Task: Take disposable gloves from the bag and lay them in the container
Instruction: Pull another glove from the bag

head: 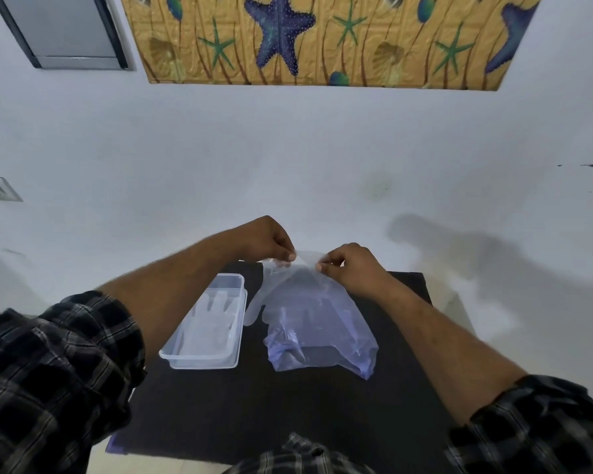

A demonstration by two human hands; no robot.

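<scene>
A thin clear disposable glove (266, 295) hangs over the far part of the black table, fingers pointing down toward me. My left hand (269, 241) and my right hand (348, 263) each pinch its cuff edge, holding it spread between them. Behind and below the glove lies a bluish translucent plastic bag (322, 343), crumpled on the table. To the left stands a clear rectangular plastic container (237, 285) with at least one clear glove (213, 323) lying flat inside it.
The black table (271, 412) is small and stands against a pale wall. Its right edge lies just past my right forearm. A starfish-patterned panel (322, 39) hangs on the wall above. Checked sleeves cover both upper forearms.
</scene>
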